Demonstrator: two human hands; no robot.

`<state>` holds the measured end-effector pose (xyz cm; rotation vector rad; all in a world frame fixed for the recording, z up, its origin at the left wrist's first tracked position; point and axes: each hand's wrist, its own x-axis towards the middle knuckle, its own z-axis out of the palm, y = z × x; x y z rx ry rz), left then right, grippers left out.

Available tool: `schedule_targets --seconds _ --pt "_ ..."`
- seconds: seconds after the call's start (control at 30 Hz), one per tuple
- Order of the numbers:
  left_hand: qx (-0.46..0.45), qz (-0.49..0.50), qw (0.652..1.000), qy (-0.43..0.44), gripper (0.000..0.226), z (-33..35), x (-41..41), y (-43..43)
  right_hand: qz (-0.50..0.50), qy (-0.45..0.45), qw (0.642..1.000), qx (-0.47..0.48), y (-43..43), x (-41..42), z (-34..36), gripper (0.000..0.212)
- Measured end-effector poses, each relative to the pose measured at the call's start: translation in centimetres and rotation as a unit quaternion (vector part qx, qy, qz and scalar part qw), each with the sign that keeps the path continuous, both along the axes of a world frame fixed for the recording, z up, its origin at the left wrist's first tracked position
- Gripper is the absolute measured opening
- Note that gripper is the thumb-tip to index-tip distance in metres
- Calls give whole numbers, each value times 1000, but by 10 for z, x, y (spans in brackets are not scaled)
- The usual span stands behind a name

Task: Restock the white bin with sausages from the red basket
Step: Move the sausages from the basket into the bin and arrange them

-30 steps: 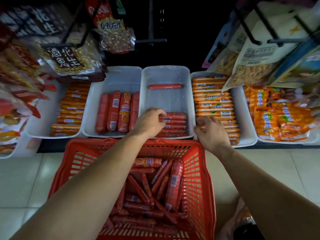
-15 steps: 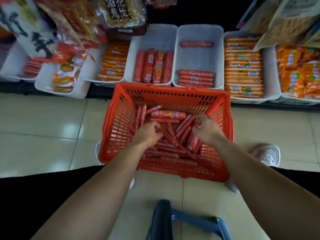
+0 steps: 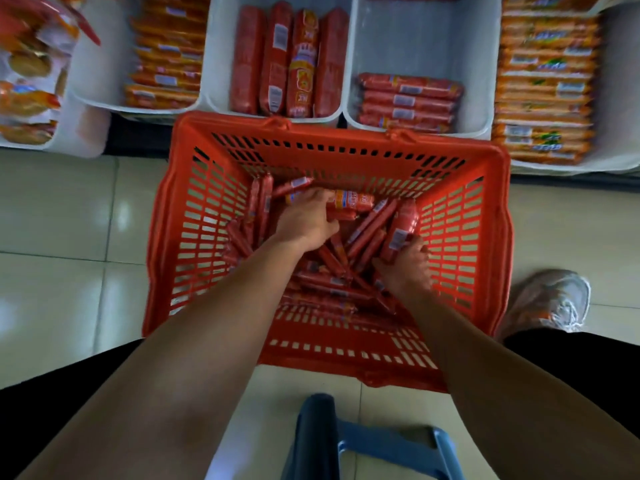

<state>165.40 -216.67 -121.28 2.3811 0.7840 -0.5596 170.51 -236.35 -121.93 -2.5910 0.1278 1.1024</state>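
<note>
1. Both of my hands are down inside the one red basket (image 3: 339,131). My left hand (image 3: 304,221) curls its fingers over a labelled sausage (image 3: 355,201) by the far wall. My right hand (image 3: 405,268) grips the near end of a fat sausage (image 3: 400,225).
2. The loose sausages (image 3: 332,263) lie under and between my hands. They are too tangled for an exact count, but there are well over a dozen.
3. The white bin (image 3: 422,39) sits straight beyond my right hand, just past the basket's far rim. At its near end is one stack of slim sausages (image 3: 408,102) with four or five rows showing.
4. The stacked ones lie crosswise, left to right.
   - In the basket the pile points every way, and several between my hands slant from near-left to far-right.
   - The fat sausage tilts with its free end away from me.
   - The labelled sausage lies crosswise.
5. The sausages are slim, glossy red tubes, most with a small pale label. The one under my left hand has an orange-yellow band.
6. Beyond my left hand, a second bin (image 3: 216,46) holds four thick red sticks (image 3: 287,60) that run lengthwise away from me.
7. A shoe (image 3: 554,303) rests on the tiled floor (image 3: 62,220) to the right of my right hand. A blue stool (image 3: 374,441) is nearer to me than both hands.
</note>
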Motion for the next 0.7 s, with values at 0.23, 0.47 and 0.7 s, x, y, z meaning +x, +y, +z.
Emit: schedule_targets --seconds 0.23,0.47,0.7 --pt "158 -108 981 27 82 -29 7 -3 -16 -61 998 17 -2 -8 -13 96" --pt "155 -81 976 129 77 -22 -2 7 -14 -12 999 37 -4 0 -11 93" --pt "-16 9 994 107 76 5 -29 11 -101 37 981 160 -4 -4 8 79"
